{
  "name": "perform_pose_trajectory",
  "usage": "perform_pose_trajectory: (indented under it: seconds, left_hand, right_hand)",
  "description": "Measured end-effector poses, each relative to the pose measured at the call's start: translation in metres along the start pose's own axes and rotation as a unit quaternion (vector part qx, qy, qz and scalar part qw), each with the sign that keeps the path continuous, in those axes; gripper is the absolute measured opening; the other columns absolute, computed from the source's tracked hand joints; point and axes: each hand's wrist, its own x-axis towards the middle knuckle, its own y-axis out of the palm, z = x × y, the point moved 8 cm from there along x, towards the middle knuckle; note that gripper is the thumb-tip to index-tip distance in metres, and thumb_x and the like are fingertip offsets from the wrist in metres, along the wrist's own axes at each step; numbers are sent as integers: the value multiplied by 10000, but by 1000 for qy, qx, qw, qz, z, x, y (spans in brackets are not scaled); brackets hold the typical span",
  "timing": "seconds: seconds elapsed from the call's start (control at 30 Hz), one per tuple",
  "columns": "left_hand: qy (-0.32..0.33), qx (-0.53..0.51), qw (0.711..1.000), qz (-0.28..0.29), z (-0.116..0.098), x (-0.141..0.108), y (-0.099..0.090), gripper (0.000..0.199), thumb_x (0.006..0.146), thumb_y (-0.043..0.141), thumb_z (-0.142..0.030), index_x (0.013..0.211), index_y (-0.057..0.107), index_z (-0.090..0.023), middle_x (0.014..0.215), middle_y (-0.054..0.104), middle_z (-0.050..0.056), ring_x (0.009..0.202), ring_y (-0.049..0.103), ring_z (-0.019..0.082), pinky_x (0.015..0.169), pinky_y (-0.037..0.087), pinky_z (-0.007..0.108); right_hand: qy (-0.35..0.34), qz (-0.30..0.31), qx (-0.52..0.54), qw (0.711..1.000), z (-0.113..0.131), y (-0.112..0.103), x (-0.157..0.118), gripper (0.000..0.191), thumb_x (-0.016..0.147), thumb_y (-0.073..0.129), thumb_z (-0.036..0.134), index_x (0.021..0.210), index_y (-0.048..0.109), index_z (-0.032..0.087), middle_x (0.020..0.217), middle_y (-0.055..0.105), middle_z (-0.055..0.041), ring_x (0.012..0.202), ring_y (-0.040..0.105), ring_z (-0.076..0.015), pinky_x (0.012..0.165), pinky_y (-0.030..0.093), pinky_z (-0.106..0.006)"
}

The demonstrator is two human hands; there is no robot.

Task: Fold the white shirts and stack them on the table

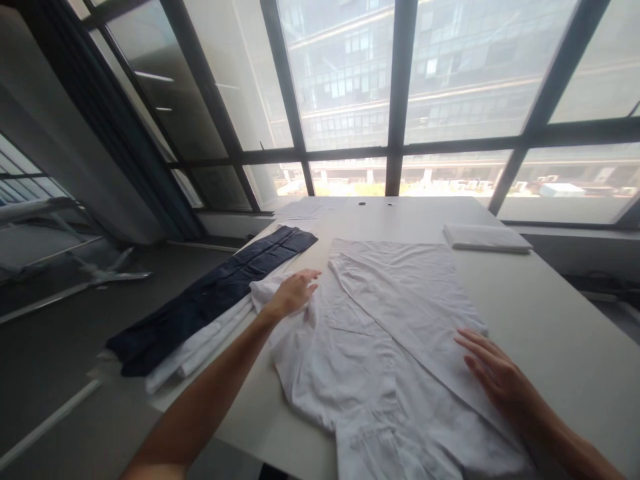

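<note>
A white garment (370, 347) lies spread over the table, wrinkled, with one long edge folded diagonally across it and its near end reaching the bottom of the view. At its upper left side is my left hand (295, 292), fingers apart and pointing right, over the cloth with nothing gripped. My right hand (490, 367) rests at the garment's right edge, its fingers stretched out toward the left and holding nothing.
Dark blue folded trousers (210, 287) lie along the left edge of the white table (560, 333), beside white cloth (200, 350). A folded white cloth (487, 238) sits at the back right. Large windows stand behind the table.
</note>
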Motion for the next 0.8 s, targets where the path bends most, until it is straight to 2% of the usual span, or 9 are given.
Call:
perform_pose_trajectory:
  seconds: [0.07, 0.13, 0.3, 0.4, 0.47, 0.53, 0.63, 0.7, 0.8]
  left_hand:
    - [-28, 22, 999, 9, 35, -9, -7, 266, 988, 522, -243, 1156, 671, -100, 1106, 722, 103, 1057, 672, 237, 980, 488, 336]
    - [-30, 36, 999, 27, 58, -18, -4, 239, 963, 579, -266, 1109, 683, -107, 1114, 722, 114, 1070, 661, 253, 992, 474, 358]
    - [-37, 61, 997, 39, 79, -29, 13, 369, 898, 655, -286, 1251, 639, -180, 1258, 682, 138, 1184, 609, 293, 1040, 430, 458]
    - [-69, 75, 994, 35, 78, -30, 12, 352, 873, 658, -271, 1217, 653, -197, 1234, 687, 122, 1159, 612, 286, 1011, 440, 456]
    - [-114, 83, 989, 49, 80, -32, 4, 221, 836, 680, -255, 1049, 697, -200, 1109, 721, 98, 1065, 643, 265, 955, 465, 397]
    - [-159, 90, 981, 60, 81, -35, -11, 95, 817, 679, -246, 898, 686, -197, 950, 729, 77, 932, 670, 243, 854, 486, 330]
    - [-204, 100, 974, 25, 75, -39, -48, 102, 840, 623, -257, 913, 648, -190, 852, 707, 69, 816, 678, 231, 726, 473, 280]
    - [-219, 93, 971, -21, 58, -41, -74, 133, 855, 603, -285, 944, 629, -189, 836, 700, 63, 799, 679, 228, 687, 455, 265]
    - [-210, 35, 974, -79, 8, -41, -96, 141, 854, 618, -318, 913, 622, -190, 798, 694, 46, 782, 675, 215, 661, 440, 254]
  right_hand:
    - [-5, -6, 5, 1000, 1, -2, 0, 384, 1001, 475, 430, 1296, 658, 265, 1440, 588, -90, 1355, 523, -312, 1121, 442, -575]
    - [-16, -17, 8, 1000, 7, -7, 1, 375, 999, 478, 426, 1296, 653, 278, 1440, 585, -82, 1369, 504, -315, 1131, 425, -579]
    - [-53, -38, 24, 998, 30, -19, 6, 356, 990, 492, 439, 1266, 663, 292, 1410, 602, -76, 1362, 505, -326, 1132, 423, -562]
    - [-66, -23, 38, 997, 44, -17, 11, 335, 996, 489, 422, 1257, 665, 307, 1409, 602, -68, 1354, 514, -317, 1127, 431, -546]
    - [-74, -12, 54, 996, 53, -12, 16, 315, 999, 493, 400, 1244, 670, 312, 1400, 608, -66, 1350, 516, -307, 1125, 435, -536]
    - [-81, -1, 78, 994, 65, -7, 24, 302, 999, 502, 386, 1233, 677, 308, 1374, 625, -73, 1334, 529, -300, 1118, 442, -527]
    - [-78, 22, 127, 989, 89, 5, 41, 286, 993, 517, 399, 1188, 699, 295, 1321, 656, -88, 1263, 584, -298, 1079, 478, -505]
    - [-69, 49, 169, 982, 110, 15, 55, 278, 989, 523, 416, 1132, 721, 284, 1278, 679, -93, 1203, 623, -293, 1045, 504, -479]
    - [-48, 100, 250, 962, 143, 35, 77, 298, 981, 533, 453, 1076, 745, 266, 1211, 711, -97, 1158, 645, -287, 1021, 512, -453]
